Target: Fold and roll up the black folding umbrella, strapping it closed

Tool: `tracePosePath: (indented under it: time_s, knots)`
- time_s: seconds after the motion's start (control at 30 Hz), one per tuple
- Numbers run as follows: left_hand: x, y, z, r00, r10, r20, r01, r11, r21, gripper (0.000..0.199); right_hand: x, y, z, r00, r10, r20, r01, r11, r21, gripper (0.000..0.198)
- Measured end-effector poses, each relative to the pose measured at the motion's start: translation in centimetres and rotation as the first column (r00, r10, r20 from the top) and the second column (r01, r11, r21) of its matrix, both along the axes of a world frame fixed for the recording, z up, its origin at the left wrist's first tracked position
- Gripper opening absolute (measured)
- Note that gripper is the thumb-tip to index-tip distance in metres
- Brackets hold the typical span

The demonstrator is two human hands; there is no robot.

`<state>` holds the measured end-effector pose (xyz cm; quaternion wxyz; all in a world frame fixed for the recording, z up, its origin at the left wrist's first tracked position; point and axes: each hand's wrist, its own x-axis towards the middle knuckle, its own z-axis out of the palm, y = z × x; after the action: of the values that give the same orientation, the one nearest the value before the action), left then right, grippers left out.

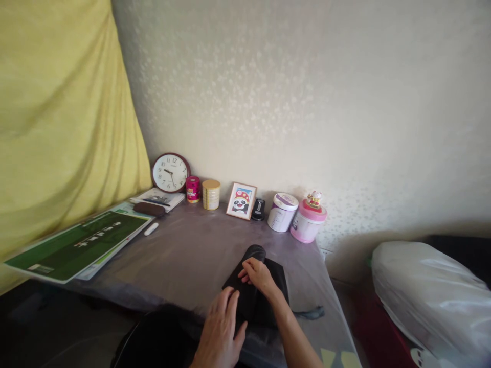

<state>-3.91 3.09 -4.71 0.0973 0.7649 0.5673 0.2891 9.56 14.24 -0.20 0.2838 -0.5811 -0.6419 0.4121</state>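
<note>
A soft-looking black item (274,276) lies near the front of the table, with a rounded, rolled end pointing to the wall; I cannot tell its exact kind. My right hand (259,275) rests over it with curled fingers, and what they may hold is hidden. Beside the item's near left edge, my left hand (222,324) is spread, thumb apart from the fingers, with nothing visibly held. A dark strap-like strip (310,313) sticks out to the right of the black item.
Along the wall stand a clock (171,173), a pink can (193,189), a yellow-lidded tin (210,195), a framed panda picture (241,201) and two tubs (283,212). Green boards (84,245) overhang the table's left edge. A plastic-covered bundle (429,291) stands right.
</note>
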Motion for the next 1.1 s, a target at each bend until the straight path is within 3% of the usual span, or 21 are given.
tracePosePath:
  time_s: [0.13,0.4,0.57,0.7,0.9,1.1]
  knots:
    - [1.6,0.6,0.9,0.992,-0.124,-0.038,0.123,0.992,-0.036,0.059,-0.4,-0.8,1.1,0.985,0.081,0.152,-0.099,0.989,0.112,0.026]
    - [2.7,1.3,0.1,0.989,-0.126,-0.076,0.107,0.971,-0.212,0.071,-0.3,-2.3,1.3,0.955,0.132,0.264,-0.204,0.942,0.266,0.024]
    - [2.4,1.5,-1.0,0.988,-0.144,-0.057,0.132,0.975,-0.179,0.074,0.8,-2.9,0.4,0.948,0.122,0.293,-0.258,0.834,0.487,0.027]
    - [2.3,1.5,-1.2,0.988,-0.153,-0.016,0.149,0.977,-0.152,0.076,1.6,-1.7,-1.0,0.934,0.135,0.331,-0.306,0.781,0.545,0.025]
    - [2.4,1.6,-0.4,0.990,-0.143,-0.010,0.135,0.952,-0.276,0.081,2.3,2.0,-2.4,0.923,0.083,0.375,-0.288,0.797,0.530,0.027]
    - [2.3,1.7,-0.3,0.989,-0.145,0.042,0.151,0.935,-0.322,0.087,2.7,5.2,-2.9,0.936,-0.007,0.351,-0.192,0.826,0.531,0.029]
